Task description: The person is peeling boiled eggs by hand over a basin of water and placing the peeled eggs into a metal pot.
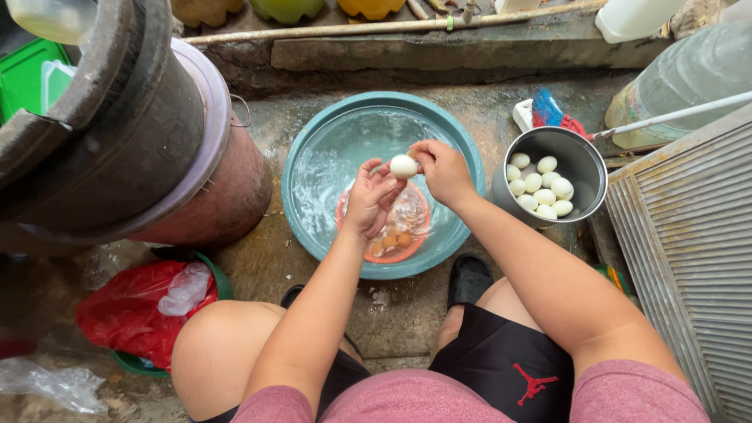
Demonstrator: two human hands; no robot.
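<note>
Egg (403,165) white, pinched between left hand (370,197) and right hand (441,168) over teal basin (305,149) of water, metal pot (583,160) of peeled eggs just right, red bag (125,313) by left knee.

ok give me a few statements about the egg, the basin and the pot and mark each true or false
1. Both hands, left hand and right hand, hold one white egg. True.
2. The egg is held over the metal pot. False: it is over the teal basin.
3. The pot holds several white eggs. True.
4. The basin is dry. False: it holds water and a pink strainer.
5. The red bag lies by the left knee. True.
</note>
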